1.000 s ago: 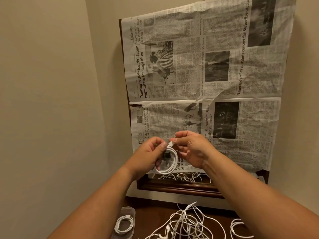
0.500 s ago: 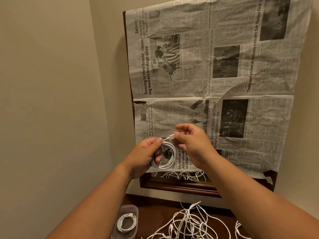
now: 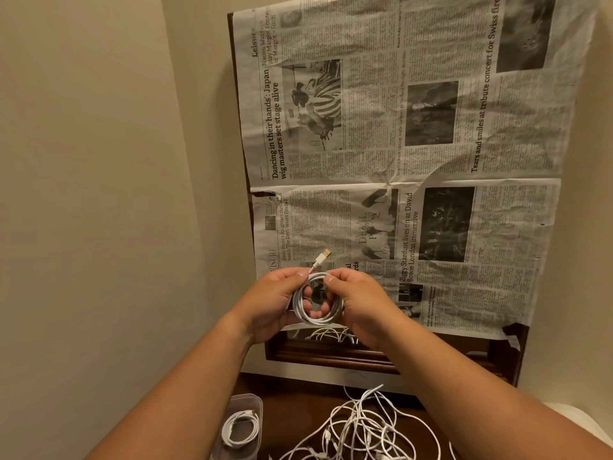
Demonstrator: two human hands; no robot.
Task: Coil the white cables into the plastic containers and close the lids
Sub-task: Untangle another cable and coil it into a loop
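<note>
A white cable is wound into a small round coil, held up in front of the newspaper-covered mirror. My left hand pinches its left side and my right hand pinches its right side. The cable's USB plug sticks up above the coil. Low on the left, a clear plastic container stands open on the dark wooden table, with another coiled white cable inside. To its right lies a tangled heap of loose white cables.
A sheet of newspaper covers a wood-framed mirror leaning on the beige wall. Its uncovered bottom strip reflects the cables. The wall corner is close on the left. A pale surface shows at the far right edge.
The coil has dropped lower and my right hand has let go of the plug and moved onto the coil's right side. The plug now stands free above the coil.
</note>
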